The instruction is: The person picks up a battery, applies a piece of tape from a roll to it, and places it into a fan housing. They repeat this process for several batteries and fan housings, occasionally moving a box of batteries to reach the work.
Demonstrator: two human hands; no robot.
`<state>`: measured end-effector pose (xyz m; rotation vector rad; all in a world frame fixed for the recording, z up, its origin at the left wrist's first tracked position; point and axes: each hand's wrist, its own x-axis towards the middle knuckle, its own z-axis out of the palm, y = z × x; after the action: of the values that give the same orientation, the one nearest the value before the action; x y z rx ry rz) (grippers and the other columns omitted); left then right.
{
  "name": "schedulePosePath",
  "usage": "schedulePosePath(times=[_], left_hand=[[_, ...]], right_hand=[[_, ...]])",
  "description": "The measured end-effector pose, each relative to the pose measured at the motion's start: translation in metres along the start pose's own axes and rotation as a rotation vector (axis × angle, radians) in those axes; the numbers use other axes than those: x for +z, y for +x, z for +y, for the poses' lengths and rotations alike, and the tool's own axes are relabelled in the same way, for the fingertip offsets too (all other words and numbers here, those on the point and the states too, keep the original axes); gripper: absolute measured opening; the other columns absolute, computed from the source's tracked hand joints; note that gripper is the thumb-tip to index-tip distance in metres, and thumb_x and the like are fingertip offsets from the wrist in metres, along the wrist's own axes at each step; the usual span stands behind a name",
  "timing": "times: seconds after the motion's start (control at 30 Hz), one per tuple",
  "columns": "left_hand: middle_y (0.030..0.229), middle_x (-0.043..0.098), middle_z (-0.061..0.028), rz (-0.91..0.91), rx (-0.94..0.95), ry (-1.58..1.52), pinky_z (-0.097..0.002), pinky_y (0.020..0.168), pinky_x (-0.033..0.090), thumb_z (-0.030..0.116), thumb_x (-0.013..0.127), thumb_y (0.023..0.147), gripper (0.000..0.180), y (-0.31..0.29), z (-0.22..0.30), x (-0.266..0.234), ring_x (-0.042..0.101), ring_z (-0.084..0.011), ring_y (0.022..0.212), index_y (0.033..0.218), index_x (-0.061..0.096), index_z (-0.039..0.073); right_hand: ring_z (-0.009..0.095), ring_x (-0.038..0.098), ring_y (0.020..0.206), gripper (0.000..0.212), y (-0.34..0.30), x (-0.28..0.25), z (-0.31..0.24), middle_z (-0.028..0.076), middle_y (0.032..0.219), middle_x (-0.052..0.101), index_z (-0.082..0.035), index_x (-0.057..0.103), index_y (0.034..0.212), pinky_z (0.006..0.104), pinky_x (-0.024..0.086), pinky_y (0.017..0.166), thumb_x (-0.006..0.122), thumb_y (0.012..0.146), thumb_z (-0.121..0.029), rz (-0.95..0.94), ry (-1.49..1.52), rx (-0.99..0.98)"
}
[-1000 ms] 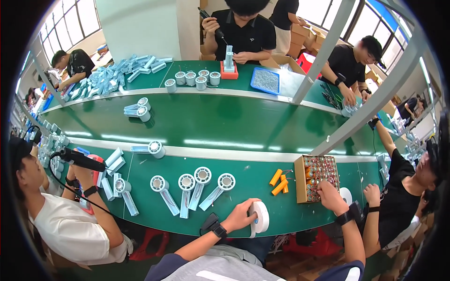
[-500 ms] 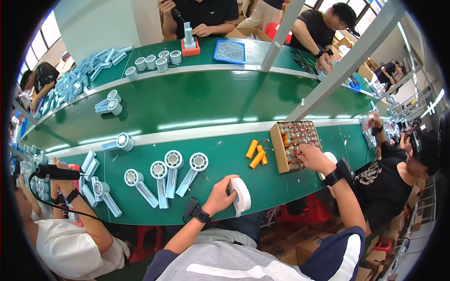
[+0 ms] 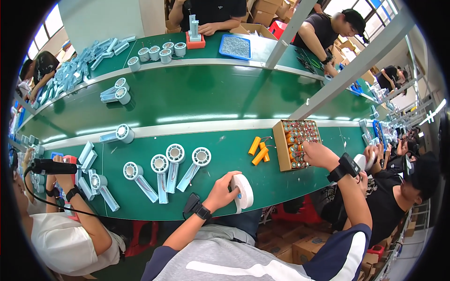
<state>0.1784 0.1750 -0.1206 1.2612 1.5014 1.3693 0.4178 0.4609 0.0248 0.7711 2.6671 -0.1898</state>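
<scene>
My left hand (image 3: 222,193) grips a roll of white tape (image 3: 244,191) near the front edge of the green table, fingers curled round its rim and a short end hanging down. My right hand (image 3: 320,154) is at an open cardboard box (image 3: 282,152) packed with orange cylindrical batteries (image 3: 295,151). Its fingers are bent together over the right part of the box; the fingertips and whatever is between them are hidden. Left of the box, several loose orange batteries (image 3: 259,153) with thin wires lie on the table.
Several light-blue fan units with handles (image 3: 160,164) lie left of my left hand. A grey post (image 3: 349,65) slants over the far right of the bench. Co-workers sit on both sides and opposite; the right one's hands (image 3: 370,157) are near my right forearm. A blue tray (image 3: 236,47) stands across.
My right hand has shifted slightly within the box area, its fingers now turned further over the batteries. My left hand keeps the tape roll, now tilted a little. The right co-worker's hands have come closer.
</scene>
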Motion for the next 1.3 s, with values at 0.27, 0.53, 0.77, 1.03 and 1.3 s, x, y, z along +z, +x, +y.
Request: schedulePosePath(times=[0.27, 0.53, 0.77, 1.03, 1.3], left_hand=[[0.104, 0.066, -0.0131, 0.001, -0.005, -0.02, -0.0335, 0.081, 0.056, 0.0, 0.067, 0.082, 0.048, 0.0, -0.002, 0.0, 0.068, -0.0227, 0.091, 0.128, 0.056, 0.004], [0.104, 0.066, -0.0137, -0.01, -0.002, 0.008, -0.0338, 0.082, 0.056, 0.0, 0.067, 0.082, 0.048, 0.001, 0.0, 0.0, 0.069, -0.0234, 0.091, 0.128, 0.056, 0.004], [0.104, 0.067, -0.014, 0.002, 0.02, 0.011, -0.0334, 0.083, 0.056, -0.001, 0.067, 0.082, 0.048, 0.001, -0.004, 0.002, 0.07, -0.0228, 0.094, 0.128, 0.055, 0.003], [0.105, 0.067, -0.0141, 0.0, 0.025, -0.003, -0.0333, 0.084, 0.057, -0.001, 0.067, 0.084, 0.046, 0.001, -0.007, 0.003, 0.07, -0.0225, 0.096, 0.129, 0.055, 0.002], [0.106, 0.067, -0.0142, 0.014, 0.035, -0.021, -0.0332, 0.085, 0.057, -0.001, 0.067, 0.084, 0.047, -0.001, -0.006, 0.004, 0.07, -0.0218, 0.096, 0.129, 0.054, 0.001]], right_hand=[[0.037, 0.067, 0.075, 0.013, -0.009, -0.017, -0.013, 0.019, 0.078, 0.062, 0.0, 0.048, 0.089, 0.0456, 0.055, 0.067, 0.058, 0.082, -0.004, 0.114, -0.285, -0.075], [0.026, 0.062, 0.072, 0.016, -0.037, -0.103, -0.032, 0.013, 0.096, 0.065, 0.0, 0.058, 0.1, 0.0374, 0.051, 0.063, 0.061, 0.094, -0.015, 0.217, -0.605, -0.012], [0.031, 0.065, 0.078, 0.011, -0.024, -0.131, -0.072, 0.015, 0.09, 0.063, 0.0, 0.053, 0.094, 0.0406, 0.053, 0.068, 0.058, 0.086, -0.006, 0.358, -0.46, -0.133], [0.041, 0.062, 0.08, 0.01, 0.046, -0.06, -0.117, 0.02, 0.086, 0.063, 0.002, 0.054, 0.087, 0.0474, 0.051, 0.073, 0.057, 0.081, -0.005, 0.326, 0.123, -0.256], [0.039, 0.063, 0.089, 0.013, 0.055, 0.019, -0.098, 0.018, 0.086, 0.065, 0.0, 0.058, 0.088, 0.0482, 0.05, 0.078, 0.061, 0.085, -0.013, 0.245, 0.331, -0.141]])
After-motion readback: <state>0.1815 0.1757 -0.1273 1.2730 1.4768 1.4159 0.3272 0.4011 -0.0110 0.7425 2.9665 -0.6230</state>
